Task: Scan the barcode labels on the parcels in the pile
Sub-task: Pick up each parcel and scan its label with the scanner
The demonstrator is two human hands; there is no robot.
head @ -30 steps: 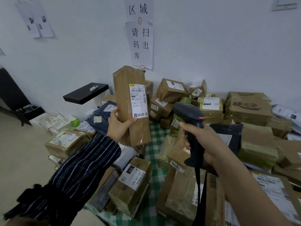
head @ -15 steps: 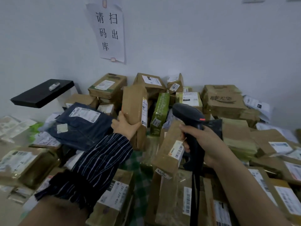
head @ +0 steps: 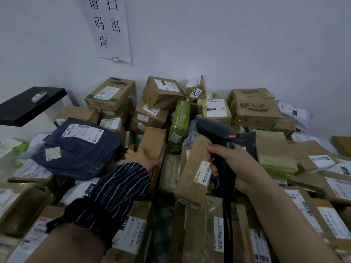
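Holding tall parcel point(head: 154, 142) against pile point(head: 252, 111), mid-bench point(head: 161, 210).
Left grip point(head: 141, 157) clasps its near side, likely steadying it upright; right grip point(head: 235, 164) clenches scanner point(head: 215, 130) handle, nose forward, ready for next scan.

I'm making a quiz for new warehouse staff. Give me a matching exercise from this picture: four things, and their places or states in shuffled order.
1 scanner
2 tall brown parcel
3 dark blue bag
4 small white device

A on the black shelf
B in the right hand
C lying flat, label up
D in the left hand

Pairs: 1-B, 2-D, 3-C, 4-A
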